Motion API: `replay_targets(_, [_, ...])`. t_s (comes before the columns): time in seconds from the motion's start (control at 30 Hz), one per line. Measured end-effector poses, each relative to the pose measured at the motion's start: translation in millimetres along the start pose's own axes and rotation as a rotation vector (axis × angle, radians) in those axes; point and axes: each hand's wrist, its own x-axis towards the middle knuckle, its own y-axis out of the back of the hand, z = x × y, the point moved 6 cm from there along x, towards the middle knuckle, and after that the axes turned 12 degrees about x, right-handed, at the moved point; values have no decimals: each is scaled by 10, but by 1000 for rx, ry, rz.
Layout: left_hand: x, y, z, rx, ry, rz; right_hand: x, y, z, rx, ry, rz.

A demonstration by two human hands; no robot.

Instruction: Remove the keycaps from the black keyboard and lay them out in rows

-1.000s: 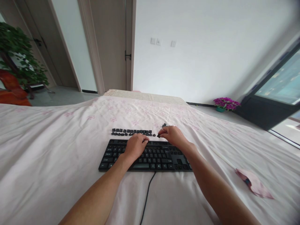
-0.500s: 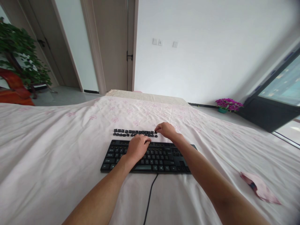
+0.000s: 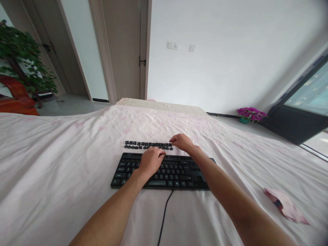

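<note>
Most of the lower view was filled by a bedsheet (image 3: pixel 77 164), soft pale cotton by its look, printed with pink flowers and drawn into long creases. On it a full-size black computer keyboard (image 3: pixel 176 173) was laid flat, its slab a long rectangle of matte plastic. Its main block was largely seated with keycaps, the smooth, faintly shiny spacebar (image 3: pixel 156 183) included. Toward the right, part of the navigation cluster looked stripped; the number pad was mostly hidden by the forearm. Well apart, a crumpled pink cloth (image 3: pixel 286 206) was seen.

The keyboard's upper edge was covered by the left hand (image 3: pixel 151 160), fingers bunched and thumb reaching right; whether anything was gripped there could not be told. Beyond it, the right hand (image 3: pixel 180 140) was held with thumb and fingers drawn together. Below the keyboard, a thin, rubbery-looking cable (image 3: pixel 165 208) was curved.

Two nearly parallel rows of loose keycaps (image 3: pixel 142 144) had been set out, small and blocky, just behind the keyboard. The upper row's last keycap was met by the right fingertips, from which a thin, pale rod (image 3: pixel 169 137) was projected.
</note>
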Motion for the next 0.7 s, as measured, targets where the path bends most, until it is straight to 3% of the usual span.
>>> replay_targets(0.5, [5,-8,-3,-5,-4,8,-30,21,-2,30,-19,40])
replay_targets(0.7, [3,8,1,-20,6,2,-190,180,-120,76,1,103])
